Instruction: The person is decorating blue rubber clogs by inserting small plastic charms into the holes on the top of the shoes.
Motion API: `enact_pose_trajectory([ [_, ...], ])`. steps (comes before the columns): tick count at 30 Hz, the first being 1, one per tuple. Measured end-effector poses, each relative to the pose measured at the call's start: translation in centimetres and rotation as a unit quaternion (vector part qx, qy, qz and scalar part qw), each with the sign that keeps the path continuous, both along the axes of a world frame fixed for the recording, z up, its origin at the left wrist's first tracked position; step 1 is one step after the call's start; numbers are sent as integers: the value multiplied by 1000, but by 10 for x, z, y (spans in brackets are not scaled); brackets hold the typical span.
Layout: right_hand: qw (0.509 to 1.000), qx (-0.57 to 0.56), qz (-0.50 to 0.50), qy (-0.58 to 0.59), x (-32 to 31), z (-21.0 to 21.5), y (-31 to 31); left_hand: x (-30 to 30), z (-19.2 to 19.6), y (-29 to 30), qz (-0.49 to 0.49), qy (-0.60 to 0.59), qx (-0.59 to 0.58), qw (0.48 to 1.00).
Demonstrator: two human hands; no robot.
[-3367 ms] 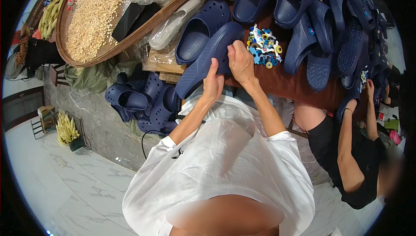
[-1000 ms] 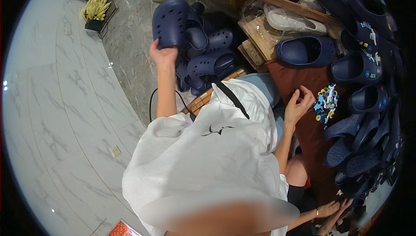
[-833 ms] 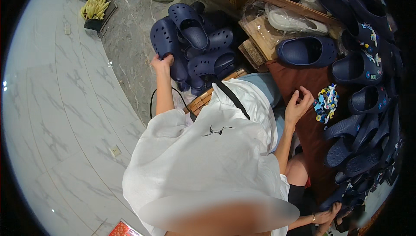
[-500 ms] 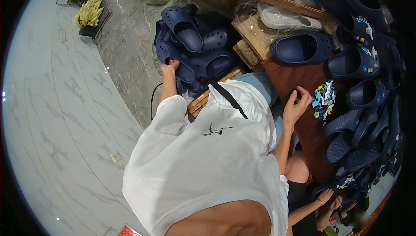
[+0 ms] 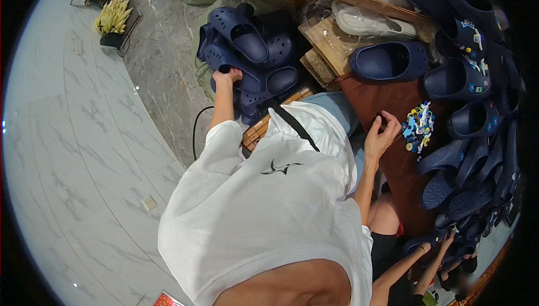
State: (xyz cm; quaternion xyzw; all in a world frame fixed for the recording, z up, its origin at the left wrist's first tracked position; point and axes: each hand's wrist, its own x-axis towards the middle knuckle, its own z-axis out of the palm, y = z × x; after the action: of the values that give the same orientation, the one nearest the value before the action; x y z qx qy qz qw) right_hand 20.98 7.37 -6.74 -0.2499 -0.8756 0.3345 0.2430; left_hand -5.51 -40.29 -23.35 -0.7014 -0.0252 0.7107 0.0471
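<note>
Our left hand [image 5: 225, 76] rests on the navy clog pile [image 5: 250, 53] on the floor, fingers curled over one clog's edge. Right of the pile, our right hand [image 5: 380, 136] hovers half-curled, holding nothing, near the colourful charms [image 5: 418, 127] (many clogs on the table [image 5: 368, 98] look undecorated).

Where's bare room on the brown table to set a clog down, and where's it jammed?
One bare strip of the brown table lies between the single navy clog, the heap of coloured charms and the right hand. The right edge is jammed with overlapping clogs. On the floor, the left hand rests on a stacked pile of clogs; marble floor left of it is bare.
</note>
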Motion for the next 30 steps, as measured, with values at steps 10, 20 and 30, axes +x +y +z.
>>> enact_pose_trajectory([
  [10, 1000, 3, 10, 3, 1, 0, -2, 34, 15, 44, -159, 38, -286, 944],
  [20, 999, 20, 3, 29, 1, -2, -1, 62, 42, 121, -343, -62, -582, 735],
  [30, 998, -28, -29, 44, 7, 3, -9, 65, 177, 304, -430, 619, -582, 305],
])
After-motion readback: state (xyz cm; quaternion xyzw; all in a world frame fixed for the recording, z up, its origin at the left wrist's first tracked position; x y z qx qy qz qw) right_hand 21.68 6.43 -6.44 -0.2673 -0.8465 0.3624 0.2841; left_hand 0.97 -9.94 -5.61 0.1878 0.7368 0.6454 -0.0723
